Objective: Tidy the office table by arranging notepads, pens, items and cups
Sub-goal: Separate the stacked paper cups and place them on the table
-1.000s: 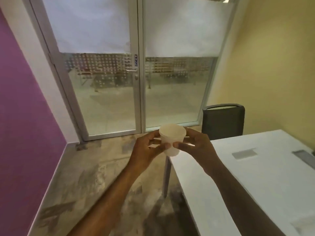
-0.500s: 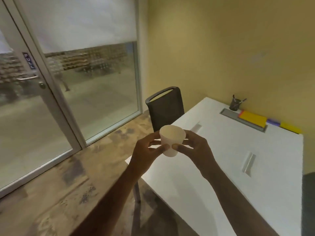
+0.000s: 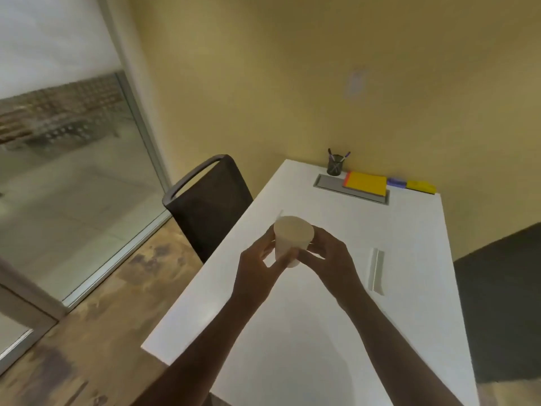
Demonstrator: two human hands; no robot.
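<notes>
The room first: yellow walls, a glass door with a drawn blind on the left, mottled brown floor, a dark chair (image 3: 206,205) tucked at the left edge of the white desk (image 3: 336,332); along the desk's far edge stand a mesh pen holder (image 3: 335,165), an orange and yellow notepad (image 3: 366,184) and smaller purple and yellow pads beside it (already lined up, by the look of it). The step in hand seems to be the cup; the left hand (image 3: 254,269) and right hand (image 3: 329,257) both pinch the paper cup (image 3: 292,240) upright in the air above the desk's middle, fingers curled round its wall; the next move likely calls for carrying it toward the far edge and setting it down level.
</notes>
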